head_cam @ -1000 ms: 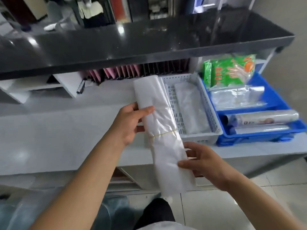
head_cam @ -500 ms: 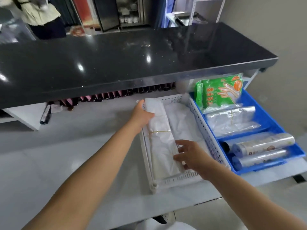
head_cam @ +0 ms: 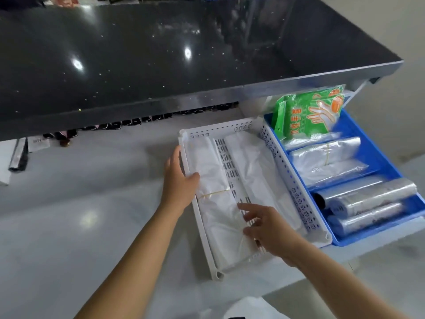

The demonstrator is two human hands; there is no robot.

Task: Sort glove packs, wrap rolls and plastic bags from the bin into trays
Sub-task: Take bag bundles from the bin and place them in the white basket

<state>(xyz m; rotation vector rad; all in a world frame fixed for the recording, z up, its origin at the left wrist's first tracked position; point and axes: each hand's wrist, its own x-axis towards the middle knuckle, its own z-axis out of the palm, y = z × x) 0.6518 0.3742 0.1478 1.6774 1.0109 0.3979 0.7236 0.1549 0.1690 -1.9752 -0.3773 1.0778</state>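
Down in the head view, a white perforated tray [head_cam: 296, 196] sits on the pale table [head_cam: 80, 215], touching a blue bin [head_cam: 377, 155] on its right. A flat bundle [head_cam: 213, 215] of white plastic bags, cinched by a yellow band [head_cam: 216, 193], lies lengthwise in the tray along its left wall. A second bundle [head_cam: 257, 171] lies beside it towards the right wall, with a strip of slotted tray floor showing between them. The left hand [head_cam: 179, 180] rests over the tray's left rim: its fingers are nearly straight along the outside, and the thumb lies on the banded bundle without gripping it. The right hand [head_cam: 269, 229] reaches in from the near side with its fingers [head_cam: 243, 207] spread and relaxed, the tips touching the bundle's right edge and holding nothing. In the bin, green glove packs [head_cam: 308, 116] lean upright at the far end, clear bags [head_cam: 326, 155] lie in the middle, and wrap rolls [head_cam: 372, 196] lie on their sides at the near end. A glossy black shelf [head_cam: 161, 54] overhangs the back of the table.
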